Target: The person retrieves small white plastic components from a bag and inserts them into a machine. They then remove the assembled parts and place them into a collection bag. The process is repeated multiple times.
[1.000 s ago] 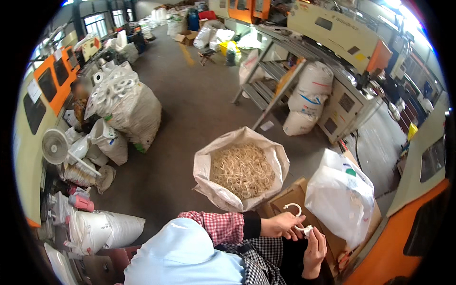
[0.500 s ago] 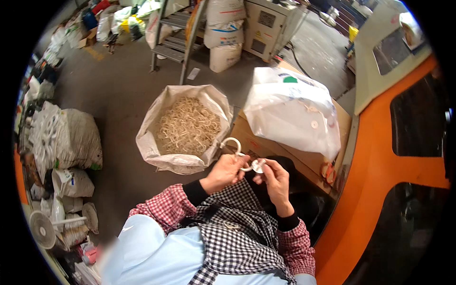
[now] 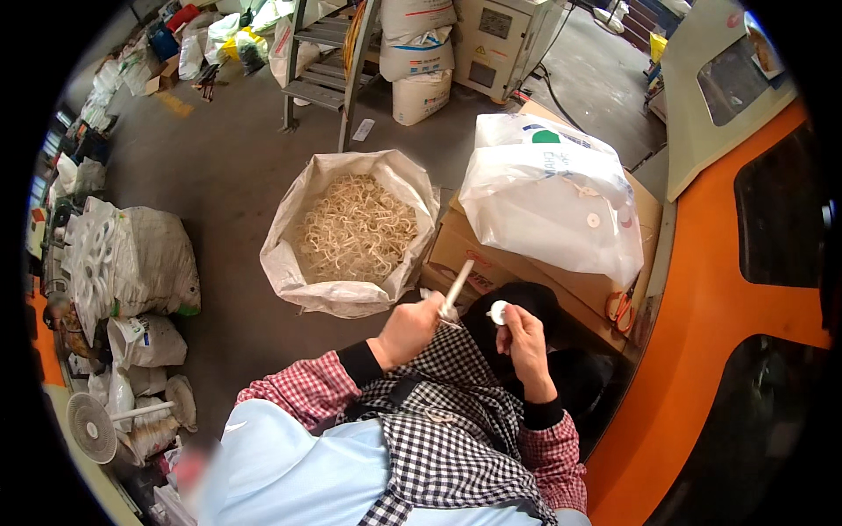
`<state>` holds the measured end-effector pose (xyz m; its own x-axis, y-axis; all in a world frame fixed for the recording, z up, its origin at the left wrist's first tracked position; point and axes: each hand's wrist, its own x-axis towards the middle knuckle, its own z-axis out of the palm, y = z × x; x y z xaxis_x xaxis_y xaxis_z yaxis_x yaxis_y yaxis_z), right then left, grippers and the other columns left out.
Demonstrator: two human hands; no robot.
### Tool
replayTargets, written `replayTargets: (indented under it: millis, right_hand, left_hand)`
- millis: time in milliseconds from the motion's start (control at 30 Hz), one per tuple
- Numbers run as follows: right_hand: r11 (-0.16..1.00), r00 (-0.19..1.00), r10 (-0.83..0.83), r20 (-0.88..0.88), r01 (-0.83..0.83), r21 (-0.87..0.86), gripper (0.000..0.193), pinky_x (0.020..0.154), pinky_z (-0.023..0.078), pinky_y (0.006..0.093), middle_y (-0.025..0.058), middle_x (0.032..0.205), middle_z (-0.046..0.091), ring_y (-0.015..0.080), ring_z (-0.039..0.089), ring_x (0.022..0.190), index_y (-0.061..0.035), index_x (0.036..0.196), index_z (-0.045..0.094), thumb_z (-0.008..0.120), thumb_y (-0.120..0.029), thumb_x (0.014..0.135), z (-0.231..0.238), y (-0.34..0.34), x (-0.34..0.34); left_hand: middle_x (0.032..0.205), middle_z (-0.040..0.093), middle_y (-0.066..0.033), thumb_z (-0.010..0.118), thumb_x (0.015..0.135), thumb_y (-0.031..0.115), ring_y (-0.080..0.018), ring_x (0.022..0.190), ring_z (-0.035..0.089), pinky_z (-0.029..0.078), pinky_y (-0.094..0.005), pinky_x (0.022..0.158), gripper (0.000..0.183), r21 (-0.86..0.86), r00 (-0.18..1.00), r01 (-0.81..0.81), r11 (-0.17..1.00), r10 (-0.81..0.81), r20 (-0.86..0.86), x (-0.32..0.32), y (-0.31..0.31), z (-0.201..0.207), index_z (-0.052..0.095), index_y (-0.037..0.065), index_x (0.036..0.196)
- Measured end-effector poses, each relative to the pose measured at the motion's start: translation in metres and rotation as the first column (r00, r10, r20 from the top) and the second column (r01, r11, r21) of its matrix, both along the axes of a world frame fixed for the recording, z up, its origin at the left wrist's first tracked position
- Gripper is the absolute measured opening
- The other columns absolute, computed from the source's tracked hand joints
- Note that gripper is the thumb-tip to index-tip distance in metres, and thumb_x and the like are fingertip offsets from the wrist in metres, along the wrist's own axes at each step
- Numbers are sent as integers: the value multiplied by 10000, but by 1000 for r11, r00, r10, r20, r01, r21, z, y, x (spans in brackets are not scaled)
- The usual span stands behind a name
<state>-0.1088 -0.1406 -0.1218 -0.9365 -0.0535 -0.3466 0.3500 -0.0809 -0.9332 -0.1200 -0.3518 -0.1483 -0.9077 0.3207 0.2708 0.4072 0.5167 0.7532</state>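
My left hand (image 3: 409, 331) is closed round a cream curved plastic piece (image 3: 458, 285), seen nearly edge-on and sticking up past the knuckles. A pinch of my right hand (image 3: 526, 351) holds a small white round disc (image 3: 498, 312) by its edge. A gap separates the disc from the curved piece. Ahead and to the left stands an open white woven sack (image 3: 285, 263), heaped with many thin, curled cream plastic bits (image 3: 358, 230).
On a cardboard box (image 3: 474, 250) at the right lies a white plastic bag (image 3: 548, 219); orange-handled scissors (image 3: 619, 309) are beside it. An orange machine (image 3: 693, 377) borders the right side. Full sacks (image 3: 153, 263) line the left, and a metal step ladder (image 3: 320, 92) stands behind.
My hands have moved apart, separating the disc from the curved piece. My left hand has turned, so the ring-like piece now shows edge-on.
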Motion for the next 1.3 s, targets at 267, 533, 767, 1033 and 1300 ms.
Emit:
replayTargets:
  millis: [267, 533, 767, 1033, 1300]
  right_hand:
    - [992, 973, -90, -212, 68, -106, 182, 737, 492, 234, 108, 992, 604, 143, 601, 827, 16, 872, 532, 459, -132, 948, -12, -2, 16]
    - [890, 705, 184, -685, 175, 420, 139, 698, 513, 303, 149, 1068, 575, 242, 612, 808, 10, 807, 544, 673, -6, 758, 8, -20, 8]
    - [849, 687, 229, -689, 205, 487, 515, 717, 528, 325, 172, 1110, 539, 279, 613, 861, 5, 1188, 456, 705, -68, 744, 33, 0, 20]
    - [836, 680, 285, -675, 168, 523, 429, 678, 527, 319, 170, 1001, 559, 291, 608, 836, 28, 1170, 520, 664, -50, 773, 36, 2, 37]
    - [913, 897, 63, -437, 125, 389, 413, 773, 517, 303, 166, 1111, 558, 243, 621, 920, 14, 1226, 490, 610, -47, 836, -1, 14, 43]
  left_hand:
    - [827, 590, -294, 646, 789, 304, -437, 824, 584, 467, -468, 701, 440, -352, 726, -437, 828, 556, 405, -75, -141, -126, 498, -90, 915]
    - [990, 607, -87, 558, 896, 133, -125, 827, 582, 491, -253, 675, 274, 540, 647, 65, 839, -447, 617, -40, -6, 23, 545, 7, 1138]
    - [934, 639, -73, 566, 863, 19, -104, 836, 580, 475, -228, 739, 239, 496, 778, 242, 834, -472, 414, -18, 38, 62, 574, -37, 1095]
    - [775, 627, -42, 597, 840, 9, -80, 717, 568, 459, -209, 639, 91, 503, 791, 233, 832, -463, 400, -10, 42, 53, 626, -35, 915]
    - [853, 635, -112, 556, 895, 94, -166, 763, 638, 546, -269, 685, 190, 655, 477, 69, 752, -602, 641, -25, 66, 24, 596, -79, 962]
